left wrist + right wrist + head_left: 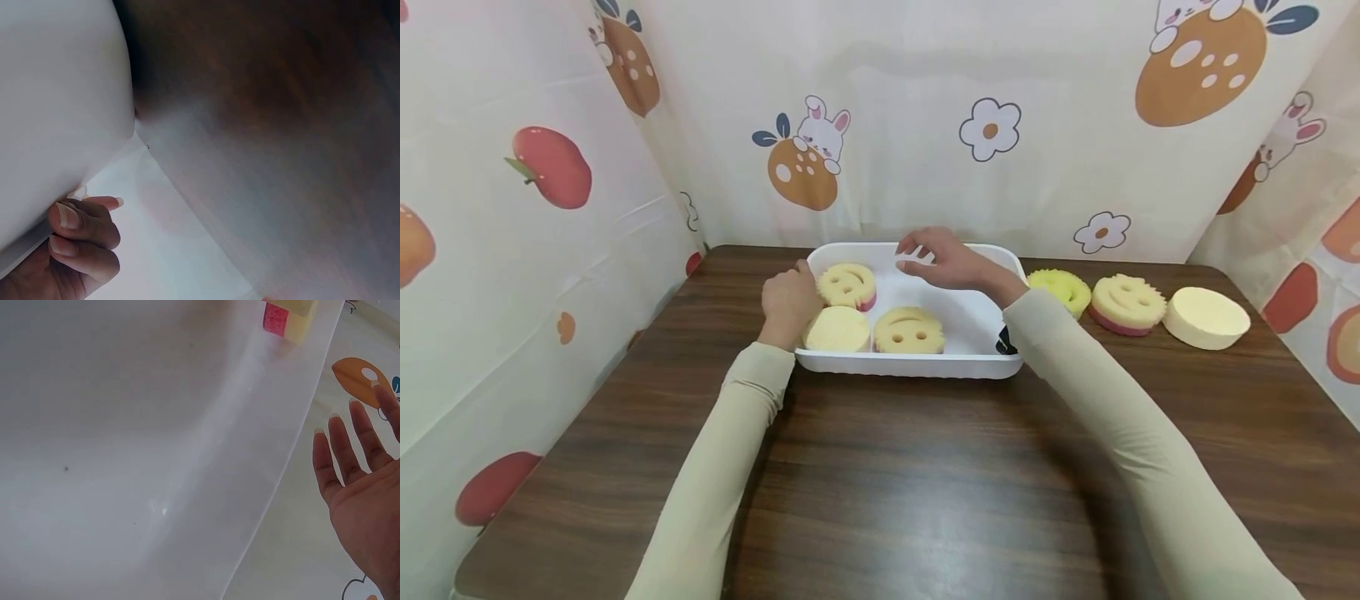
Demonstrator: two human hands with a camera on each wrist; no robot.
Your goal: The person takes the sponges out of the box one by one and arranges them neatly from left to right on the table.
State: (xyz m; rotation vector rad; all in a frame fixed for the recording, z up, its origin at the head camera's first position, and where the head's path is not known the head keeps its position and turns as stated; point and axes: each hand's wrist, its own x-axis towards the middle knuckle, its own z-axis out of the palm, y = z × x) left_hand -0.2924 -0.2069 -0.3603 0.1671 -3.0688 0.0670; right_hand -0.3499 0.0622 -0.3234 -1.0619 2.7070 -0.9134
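The left hand [790, 302] is curled round the left rim of a white tray [910, 365]; in the left wrist view its bent fingers [87, 226] wrap the edge of the white wall. The right hand [951, 262] is above the back of the tray, its fingers apart and gently bent, with nothing between them. The right wrist view shows its palm turned to the camera, beyond the tray's edge in that view.

The tray sits toward the back of a dark wood-grain counter [880, 500], with three round sponges in its left and middle part. A cream smiley sponge [847, 285] with a pink underside is at the back left, near the left hand. Just in front of it is a plain cream sponge [837, 329], and to the right of that a second smiley sponge [909, 332], its mouth toward the back and its eyes toward the front. A black object [1006, 342] shows at the front right corner, partly hidden by the right sleeve [1120, 442].

To the right of the tray, a row runs outward: a yellow sponge [1063, 289], partly covered by the sleeve, a cream-and-pink smiley sponge [1126, 302], then a plain cream disc [1206, 317]. Behind the counter hangs a pale curtain [910, 179] printed with rabbits, fruit and flowers.
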